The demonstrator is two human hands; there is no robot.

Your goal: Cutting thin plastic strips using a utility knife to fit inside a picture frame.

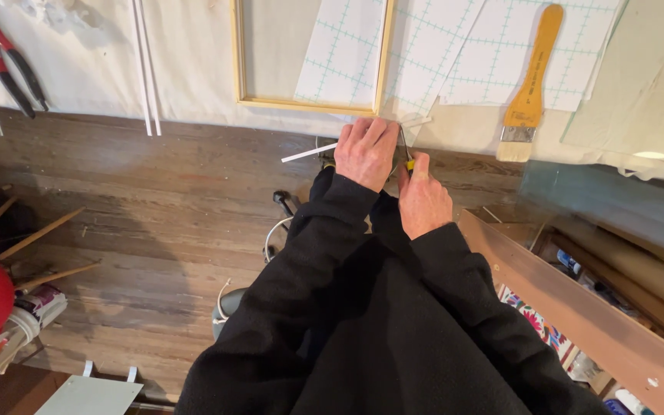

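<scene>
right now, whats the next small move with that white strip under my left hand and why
Probably steady the white strip harder before working the tool. The left hand presses it at the table edge, but its long end juts out unsupported. The right hand holds a yellow-handled tool close against it; its tip is hidden.

Our table edge, seen from above.
Our hands meet before the frame; brush to its right, pliers far left.
</scene>
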